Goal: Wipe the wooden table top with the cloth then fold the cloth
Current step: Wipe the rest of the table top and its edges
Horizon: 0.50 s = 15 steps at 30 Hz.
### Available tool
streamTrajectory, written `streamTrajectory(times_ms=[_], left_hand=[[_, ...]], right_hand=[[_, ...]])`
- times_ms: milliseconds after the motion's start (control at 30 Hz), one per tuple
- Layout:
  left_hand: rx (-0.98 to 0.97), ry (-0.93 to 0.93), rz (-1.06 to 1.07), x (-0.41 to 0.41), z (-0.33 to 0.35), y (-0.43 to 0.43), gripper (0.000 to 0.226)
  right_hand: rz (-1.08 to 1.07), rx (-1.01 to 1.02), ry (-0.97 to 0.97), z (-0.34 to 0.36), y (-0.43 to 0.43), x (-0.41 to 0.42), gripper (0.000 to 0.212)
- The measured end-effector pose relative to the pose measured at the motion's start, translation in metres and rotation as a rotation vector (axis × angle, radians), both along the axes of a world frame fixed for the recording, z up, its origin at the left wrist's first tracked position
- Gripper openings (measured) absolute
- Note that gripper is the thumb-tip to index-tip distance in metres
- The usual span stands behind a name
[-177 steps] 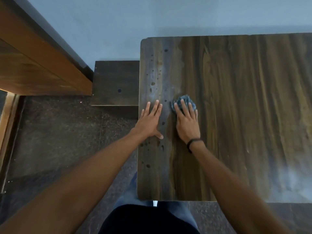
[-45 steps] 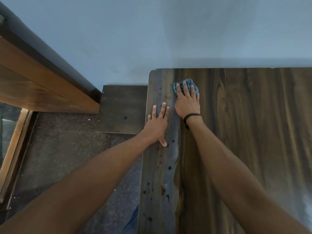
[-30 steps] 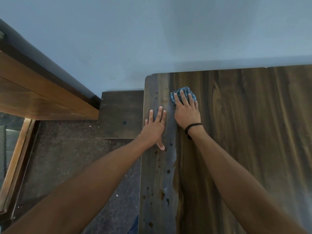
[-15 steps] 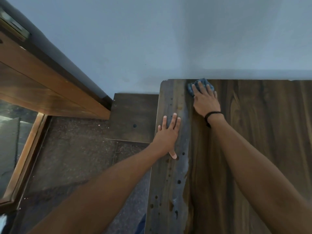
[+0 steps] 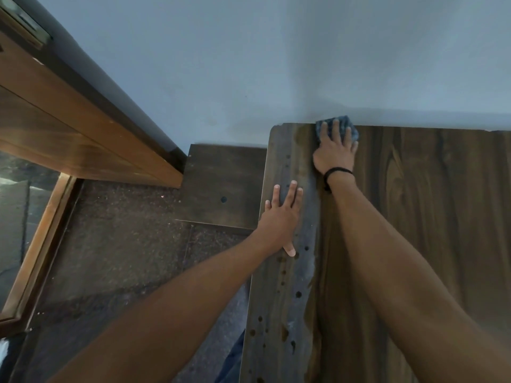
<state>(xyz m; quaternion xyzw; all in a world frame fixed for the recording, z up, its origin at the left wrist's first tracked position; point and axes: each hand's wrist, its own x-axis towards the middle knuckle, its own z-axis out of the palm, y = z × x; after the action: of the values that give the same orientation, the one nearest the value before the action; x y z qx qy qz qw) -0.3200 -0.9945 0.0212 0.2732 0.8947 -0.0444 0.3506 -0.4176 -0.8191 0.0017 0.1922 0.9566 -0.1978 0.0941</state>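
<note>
Blue-grey cloth [image 5: 347,124] lies bunched under the right hand [image 5: 335,154], at the far edge of the wooden table top [image 5: 431,222], right where the wood meets the pale wall [image 5: 276,64]. The hand does not clutch it: its fingers [image 5: 336,128] lie fairly straight and spread over the cloth, pressing it onto the wood, and fabric shows past the fingertips and on both sides of them. A black band [image 5: 338,171] circles the wrist just behind that hand.

Nearer the person than the pressing hand, and to its left, the left hand [image 5: 282,217] rests palm down along the table's left edge, fingers straight and slightly spread, thumb pointing back toward the person; it holds nothing. The 2 hands are apart, with a strip of dull greyish wood between them. Dark spots [image 5: 298,294] dot that strip from the left thumb back toward the person. Right of the right forearm the wood is darker brown with clear grain.

Left of the left hand, below table level, sits a dark square board [image 5: 221,186] with 1 round dark mark, on a speckled floor [image 5: 116,244].
</note>
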Motion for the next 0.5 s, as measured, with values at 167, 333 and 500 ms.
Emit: streamTrajectory(times_ms=[167,333,500], left_hand=[[0.01,-0.002,0.002,0.001,0.003,-0.002,0.16],[0.092,-0.003,0.047,-0.001,0.001,-0.005,0.162],[0.112,-0.024,0.063,0.003,0.011,-0.006,0.159]], right_hand=[[0.292,-0.007,0.025,0.001,-0.025,0.009,0.06],[0.037,0.025,0.078,-0.006,0.005,0.073,0.058],[-0.008,0.067,0.051,-0.003,-0.009,0.136,0.06]])
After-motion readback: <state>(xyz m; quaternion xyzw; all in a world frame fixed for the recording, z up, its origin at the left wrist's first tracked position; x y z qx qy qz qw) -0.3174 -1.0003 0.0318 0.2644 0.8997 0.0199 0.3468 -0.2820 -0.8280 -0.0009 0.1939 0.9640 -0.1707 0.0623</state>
